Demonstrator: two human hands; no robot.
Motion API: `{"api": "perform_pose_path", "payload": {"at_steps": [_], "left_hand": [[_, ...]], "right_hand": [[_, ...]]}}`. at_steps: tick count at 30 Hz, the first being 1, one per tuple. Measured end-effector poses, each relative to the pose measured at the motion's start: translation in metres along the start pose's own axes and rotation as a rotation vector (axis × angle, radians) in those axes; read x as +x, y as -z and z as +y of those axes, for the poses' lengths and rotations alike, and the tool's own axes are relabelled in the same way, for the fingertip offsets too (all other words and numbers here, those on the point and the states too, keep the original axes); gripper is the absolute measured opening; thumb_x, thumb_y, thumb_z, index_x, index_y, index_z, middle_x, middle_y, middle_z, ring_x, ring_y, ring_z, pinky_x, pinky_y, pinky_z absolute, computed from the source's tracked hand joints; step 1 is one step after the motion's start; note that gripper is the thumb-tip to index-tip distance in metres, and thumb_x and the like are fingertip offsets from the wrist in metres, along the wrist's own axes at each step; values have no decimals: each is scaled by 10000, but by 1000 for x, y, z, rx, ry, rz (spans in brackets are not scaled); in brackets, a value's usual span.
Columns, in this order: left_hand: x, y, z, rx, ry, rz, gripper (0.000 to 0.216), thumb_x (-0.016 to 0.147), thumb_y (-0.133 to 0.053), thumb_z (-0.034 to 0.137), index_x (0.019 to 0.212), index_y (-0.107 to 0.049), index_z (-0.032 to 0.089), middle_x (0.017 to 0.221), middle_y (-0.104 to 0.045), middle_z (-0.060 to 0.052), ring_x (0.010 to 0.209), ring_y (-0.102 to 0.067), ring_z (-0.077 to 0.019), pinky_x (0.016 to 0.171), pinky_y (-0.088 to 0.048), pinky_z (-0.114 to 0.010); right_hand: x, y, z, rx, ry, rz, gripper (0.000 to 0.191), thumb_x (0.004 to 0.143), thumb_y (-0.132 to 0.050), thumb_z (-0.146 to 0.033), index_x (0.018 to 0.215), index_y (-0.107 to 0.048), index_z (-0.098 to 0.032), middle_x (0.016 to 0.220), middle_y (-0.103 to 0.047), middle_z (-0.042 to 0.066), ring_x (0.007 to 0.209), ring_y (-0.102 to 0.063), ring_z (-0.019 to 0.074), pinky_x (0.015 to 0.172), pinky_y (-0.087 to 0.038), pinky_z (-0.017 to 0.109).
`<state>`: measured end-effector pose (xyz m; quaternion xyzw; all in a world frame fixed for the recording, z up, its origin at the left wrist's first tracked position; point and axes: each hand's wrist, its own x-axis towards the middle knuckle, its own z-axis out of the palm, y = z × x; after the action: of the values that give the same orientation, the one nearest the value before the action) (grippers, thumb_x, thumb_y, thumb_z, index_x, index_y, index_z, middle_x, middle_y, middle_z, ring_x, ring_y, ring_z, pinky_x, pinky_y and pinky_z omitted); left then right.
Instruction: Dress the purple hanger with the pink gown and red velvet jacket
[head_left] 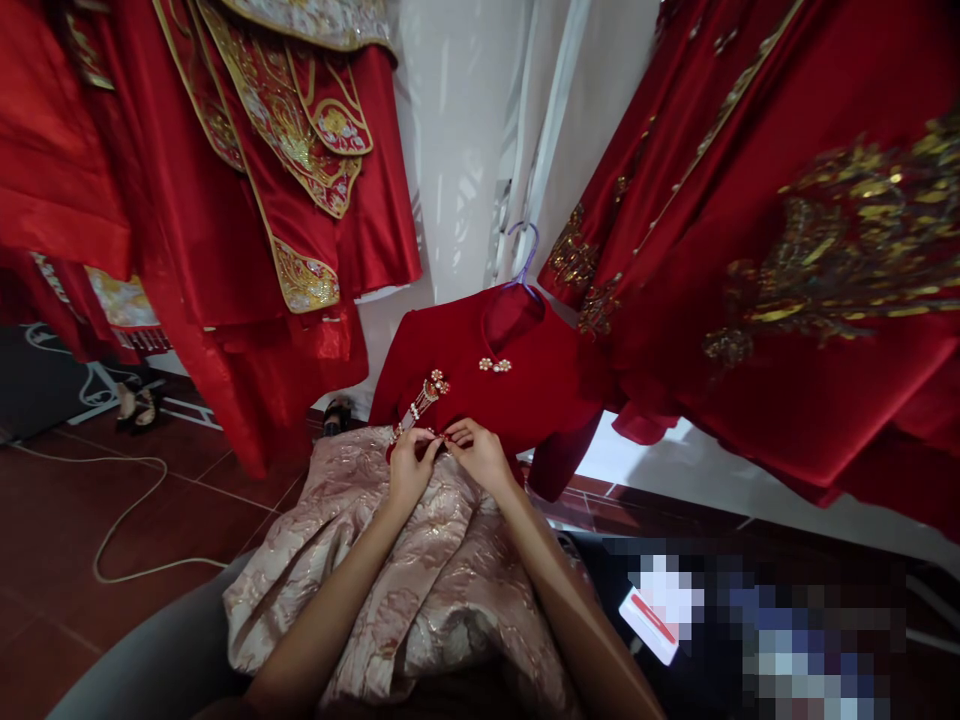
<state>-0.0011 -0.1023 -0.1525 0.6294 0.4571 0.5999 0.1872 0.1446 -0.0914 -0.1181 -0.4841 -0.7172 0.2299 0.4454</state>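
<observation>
A red long-sleeved top hangs on a purple hanger, its lower part reaching my lap. Pearl-like floral ornaments sit below its neckline, and a beaded tassel ornament lies on its front. My left hand and my right hand meet at the lower front of the top, thumbs and fingers pinched closed. Something small and reddish shows between the fingertips, too small to tell. Under both forearms, a shiny pink-gold brocade fabric is draped across my lap.
Embroidered red garments hang at the left, and a red garment with gold sequins hangs at the right. Dark high-heeled shoes and a pale cable are on the tiled floor. A lit screen shows at lower right, beside a blurred-out area.
</observation>
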Motion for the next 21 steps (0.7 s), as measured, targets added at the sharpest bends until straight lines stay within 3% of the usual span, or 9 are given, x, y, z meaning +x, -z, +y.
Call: {"api": "perform_pose_path", "payload": {"at_steps": [11, 16, 19, 21], "left_hand": [[-1, -1, 3, -49, 77, -16, 198, 797, -591, 357, 819, -619, 163, 801, -665, -39, 745, -623, -135, 711, -492, -251], [14, -8, 14, -334, 156, -257, 260, 749, -634, 400, 723, -626, 142, 757, -666, -40, 700, -618, -125, 678, -498, -230], [35, -13, 23, -451, 303, -214, 341, 735, -627, 472, 662, -583, 142, 629, -627, -13, 582, -594, -103, 603, -504, -224], [51, -16, 29, -517, 445, -142, 370, 715, -635, 507, 701, -572, 143, 588, -610, 3, 501, -573, -93, 549, -509, -234]], "right_hand": [[-2, 3, -5, -27, -31, -28, 173, 706, -610, -225, 876, -587, -199, 769, -651, 17, 689, -616, 141, 654, -493, 257], [-4, 9, -13, -130, 12, -36, 234, 646, -592, -195, 870, -526, -212, 797, -608, 3, 708, -573, 148, 636, -425, 243], [-2, 21, -19, -117, -5, -21, 110, 646, -544, -195, 711, -456, -213, 628, -522, -42, 584, -497, 123, 574, -363, 222], [-1, 32, -24, -96, 0, -9, 133, 644, -528, -202, 632, -396, -211, 564, -446, -58, 543, -432, 108, 549, -323, 216]]}}
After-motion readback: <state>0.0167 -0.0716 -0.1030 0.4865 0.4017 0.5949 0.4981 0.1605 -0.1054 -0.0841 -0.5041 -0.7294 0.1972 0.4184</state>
